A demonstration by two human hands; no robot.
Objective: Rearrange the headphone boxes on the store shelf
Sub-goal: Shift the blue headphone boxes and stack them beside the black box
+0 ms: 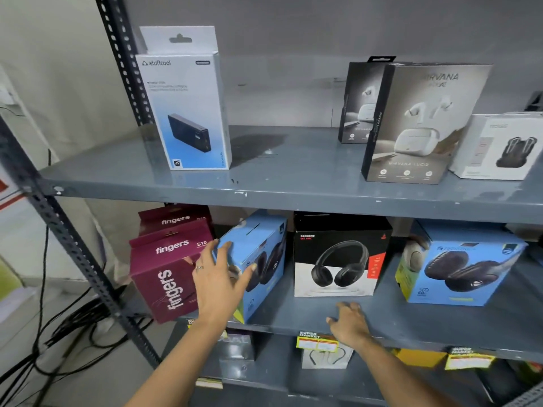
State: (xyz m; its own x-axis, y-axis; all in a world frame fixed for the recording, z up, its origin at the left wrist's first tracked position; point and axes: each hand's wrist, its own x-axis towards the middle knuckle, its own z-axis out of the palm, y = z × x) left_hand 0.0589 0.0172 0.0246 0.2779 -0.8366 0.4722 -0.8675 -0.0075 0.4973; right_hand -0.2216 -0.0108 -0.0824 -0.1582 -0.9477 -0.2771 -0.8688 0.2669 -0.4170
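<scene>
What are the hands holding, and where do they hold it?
Left hand grips the left blue headphone box by its near corner. Right hand rests on the shelf, empty.

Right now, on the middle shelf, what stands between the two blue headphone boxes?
In the head view, the black Rockerz box stands between the left blue box and the right blue box.
</scene>
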